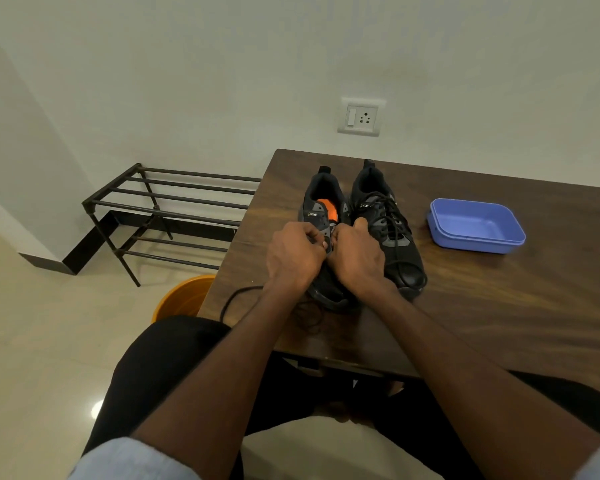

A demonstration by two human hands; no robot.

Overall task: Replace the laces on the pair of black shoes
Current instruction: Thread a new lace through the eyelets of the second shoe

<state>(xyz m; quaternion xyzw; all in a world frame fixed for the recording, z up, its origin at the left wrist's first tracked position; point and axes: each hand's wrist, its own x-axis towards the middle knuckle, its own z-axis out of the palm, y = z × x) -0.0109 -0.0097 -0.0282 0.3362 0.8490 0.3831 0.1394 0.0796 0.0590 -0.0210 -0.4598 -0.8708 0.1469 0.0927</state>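
Two black shoes stand side by side on the worktop [482, 306], toes toward the person. Taking the blue box [476, 225] as landmark: the laced shoe [385, 220] sits just left of it, well apart from its wall, with its black lace threaded through the eyelets and hanging loosely over the toe. The other shoe [321, 216] stands one place further left, touching or nearly touching the laced one, its orange insole showing through the open throat.

Both hands are curled over the front of that further shoe. The left hand [293, 254] pinches something dark at the eyelet area between thumb and fingertips; the right hand [355, 258] is closed around the shoe's inner edge, knuckles up. What exactly each finger holds is hidden by the hands.

A loose black lace [236, 296] loops off the worktop's near-left corner, far left of the box, and a tangle of it lies just before the shoe's toe. Beyond the worktop's left edge stand a black rack [160, 209] and an orange bucket [184, 296] on the floor.
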